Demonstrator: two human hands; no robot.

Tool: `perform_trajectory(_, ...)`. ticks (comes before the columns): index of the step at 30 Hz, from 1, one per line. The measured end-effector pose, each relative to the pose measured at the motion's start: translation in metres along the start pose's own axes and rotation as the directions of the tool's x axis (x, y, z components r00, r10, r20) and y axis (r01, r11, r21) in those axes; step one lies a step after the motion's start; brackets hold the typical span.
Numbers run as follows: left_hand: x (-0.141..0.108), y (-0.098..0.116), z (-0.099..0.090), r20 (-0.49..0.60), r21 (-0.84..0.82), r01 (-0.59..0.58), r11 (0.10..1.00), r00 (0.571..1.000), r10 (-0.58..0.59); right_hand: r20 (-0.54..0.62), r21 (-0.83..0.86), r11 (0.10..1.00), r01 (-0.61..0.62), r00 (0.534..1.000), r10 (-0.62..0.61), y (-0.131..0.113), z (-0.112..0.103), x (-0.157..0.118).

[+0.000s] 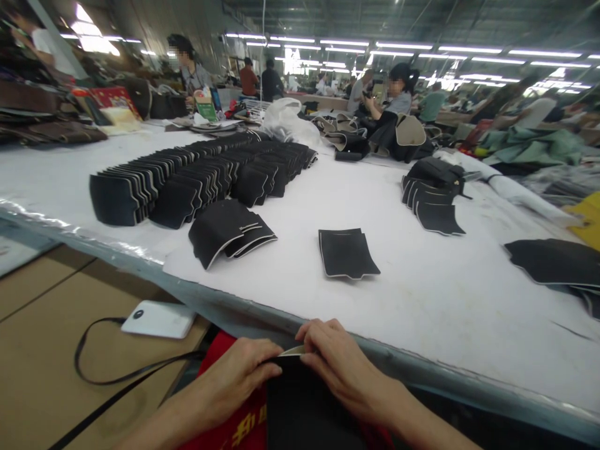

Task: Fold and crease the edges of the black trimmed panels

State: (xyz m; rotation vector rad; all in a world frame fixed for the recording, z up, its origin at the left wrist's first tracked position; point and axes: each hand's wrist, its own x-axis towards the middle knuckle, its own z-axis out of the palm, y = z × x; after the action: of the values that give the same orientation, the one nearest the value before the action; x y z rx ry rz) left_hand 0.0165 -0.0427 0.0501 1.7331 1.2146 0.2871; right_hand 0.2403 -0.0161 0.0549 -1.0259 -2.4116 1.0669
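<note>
Close to my body, below the table edge, is a black leather-like piece (304,406) with a pale layer showing at its top edge. My left hand (239,372) pinches the top left corner of it, thumb against fingers. At the top right my right hand (335,356) grips the same edge, fingers curled over it. A small black panel (349,253) with a pale rim lies on the table straight ahead. To its left several similar panels (229,231) overlap in a small pile.
Long rows of standing black panels (117,197) fill the table's left. More panels lie at right, one stack (438,215) beside a black bag (434,172). A white phone (159,319) with a black strap rests on a brown surface. Other people work further back.
</note>
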Motion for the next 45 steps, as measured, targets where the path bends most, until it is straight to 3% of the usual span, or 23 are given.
perform_trajectory(9, -0.004, 0.0, 0.001, 0.047, -0.162, 0.067, 0.984, 0.997, -0.06, 0.034, -0.073, 0.996, -0.043, 0.998, 0.046, 0.001, 0.002, -0.002)
perform_trajectory(16, -0.001, 0.002, 0.003, 0.026, -0.23, -0.036, 0.973, 0.999, 0.043, 0.016, -0.076, 0.997, -0.027, 0.999, 0.028, 0.003, 0.005, -0.003)
perform_trajectory(23, 0.01, 0.009, 0.011, -0.04, -0.073, -0.086, 0.994, 0.996, 0.083, -0.01, -0.052, 0.999, -0.001, 1.0, 0.0, 0.002, 0.009, -0.002)
perform_trajectory(26, 0.014, 0.011, 0.015, -0.078, -0.092, -0.106, 0.99, 0.992, 0.099, -0.04, -0.017, 1.0, -0.007, 0.999, 0.007, 0.0, 0.008, -0.003)
perform_trajectory(31, 0.013, 0.012, 0.018, -0.04, -0.192, -0.116, 0.975, 0.993, 0.111, -0.04, 0.029, 0.998, -0.054, 0.998, 0.055, 0.003, 0.0, -0.011)
perform_trajectory(36, 0.015, 0.013, 0.019, -0.026, -0.173, -0.079, 0.982, 0.997, 0.076, 0.059, -0.057, 0.998, -0.018, 0.998, 0.021, 0.006, -0.008, -0.016)
perform_trajectory(45, 0.016, 0.017, 0.024, -0.058, -0.036, -0.063, 0.997, 0.996, 0.061, 0.076, -0.16, 0.987, 0.028, 0.997, -0.016, 0.013, -0.005, -0.013)
